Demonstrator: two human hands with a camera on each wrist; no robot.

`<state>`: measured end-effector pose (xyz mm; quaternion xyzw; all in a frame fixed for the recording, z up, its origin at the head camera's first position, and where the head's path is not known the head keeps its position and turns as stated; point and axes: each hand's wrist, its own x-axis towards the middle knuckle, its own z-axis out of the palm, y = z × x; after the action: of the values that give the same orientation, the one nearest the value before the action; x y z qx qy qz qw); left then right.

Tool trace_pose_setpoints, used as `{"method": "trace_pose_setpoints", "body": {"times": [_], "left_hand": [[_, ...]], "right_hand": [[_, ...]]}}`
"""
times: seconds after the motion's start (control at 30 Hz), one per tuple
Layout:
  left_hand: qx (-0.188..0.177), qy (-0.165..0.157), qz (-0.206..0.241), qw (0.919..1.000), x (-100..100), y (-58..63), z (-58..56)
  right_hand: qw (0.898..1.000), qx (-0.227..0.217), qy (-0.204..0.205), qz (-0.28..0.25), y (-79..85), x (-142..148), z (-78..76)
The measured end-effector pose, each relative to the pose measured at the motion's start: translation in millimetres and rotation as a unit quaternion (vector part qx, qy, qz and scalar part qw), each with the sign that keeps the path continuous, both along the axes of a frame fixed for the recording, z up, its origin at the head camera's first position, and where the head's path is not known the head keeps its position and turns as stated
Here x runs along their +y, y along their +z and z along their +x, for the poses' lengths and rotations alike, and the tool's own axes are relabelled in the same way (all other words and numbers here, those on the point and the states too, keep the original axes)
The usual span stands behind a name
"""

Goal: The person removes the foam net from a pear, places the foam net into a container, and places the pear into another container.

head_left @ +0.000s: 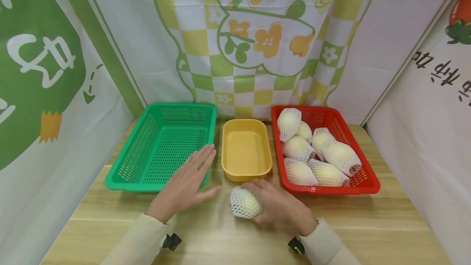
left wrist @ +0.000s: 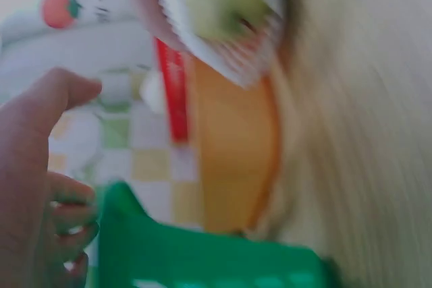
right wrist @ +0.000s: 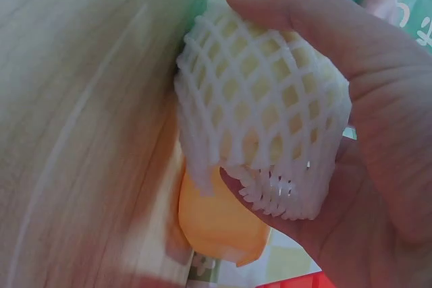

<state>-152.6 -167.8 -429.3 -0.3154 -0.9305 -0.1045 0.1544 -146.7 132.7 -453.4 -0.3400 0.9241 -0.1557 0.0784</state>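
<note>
My right hand (head_left: 277,203) grips a pale yellow-green fruit (head_left: 244,203) wrapped in a white foam net, low over the table in front of the yellow bin (head_left: 245,150). In the right wrist view, thumb and fingers curl round the netted fruit (right wrist: 263,92). Its stem dimple shows through the net's end in the left wrist view. My left hand (head_left: 187,183) hovers by the near right corner of the green basket (head_left: 176,142), fingers straight, thumb apart, holding nothing. That basket has nothing in it, nor has the yellow bin.
On the right stands a red basket (head_left: 331,189) with several netted fruits (head_left: 340,156) piled in it. A checked cloth (head_left: 228,79) hangs behind the containers. Printed sheets wall both sides, and bare wooden table (head_left: 220,240) shows in front.
</note>
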Motion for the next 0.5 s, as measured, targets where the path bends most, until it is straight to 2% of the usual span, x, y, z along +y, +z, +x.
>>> {"method": "trace_pose_setpoints", "body": {"times": [0.07,0.13,0.23,0.3,0.37,0.5], "left_hand": [[0.027,-0.032,0.04,0.9984,3.1,8.0,10.2],[0.049,-0.07,0.085,0.9927,7.0,13.6,21.3],[0.048,-0.116,0.146,0.9813,12.6,15.4,38.9],[0.024,-0.131,0.168,0.9768,15.8,13.2,50.6],[-0.028,-0.131,0.172,0.976,18.2,9.5,60.4],[-0.135,-0.097,0.131,0.9773,21.3,-1.7,68.2]], "right_hand": [[1.0,0.01,0.001,0.004,-2.0,0.3,1.3],[1.0,0.022,0.003,0.006,-3.6,0.8,2.2],[0.999,0.041,0.008,0.003,-5.1,2.1,3.6],[0.999,0.043,0.011,-0.003,-5.7,3.1,4.4],[0.999,0.038,0.011,-0.007,-5.9,4.1,5.2],[1.0,0.014,0.005,-0.015,-6.7,5.7,5.8]]}}
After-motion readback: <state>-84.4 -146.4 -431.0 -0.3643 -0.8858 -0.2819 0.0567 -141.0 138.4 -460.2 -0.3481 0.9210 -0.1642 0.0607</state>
